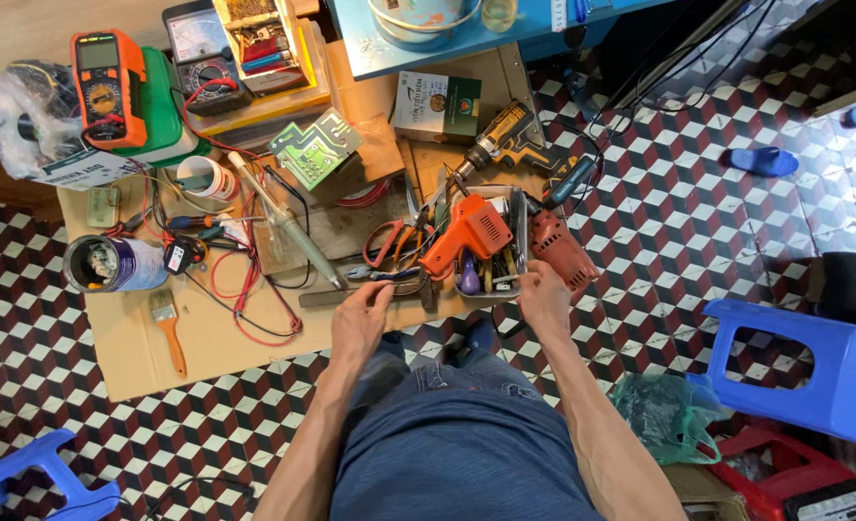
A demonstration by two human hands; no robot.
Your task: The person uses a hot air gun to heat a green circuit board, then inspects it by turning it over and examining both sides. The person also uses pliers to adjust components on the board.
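My left hand (362,311) rests on the front edge of a cardboard sheet (216,338), its fingertips touching blue-handled pliers (380,275) beside a metal bar (336,294). My right hand (543,294) grips the near right edge of a metal tray (516,241) heaped with tools. An orange soldering gun (466,234) lies on top of that heap, with screwdrivers under it. A red power tool (560,249) lies just right of the tray, close to my right hand.
On the cardboard lie a paintbrush (166,328), a tin (109,263), red and black test leads (254,280), a soldering iron (283,227), a green circuit board (314,145), an orange multimeter (108,85) and a cordless drill (510,140). Blue plastic stools (814,362) stand on the patterned tile floor.
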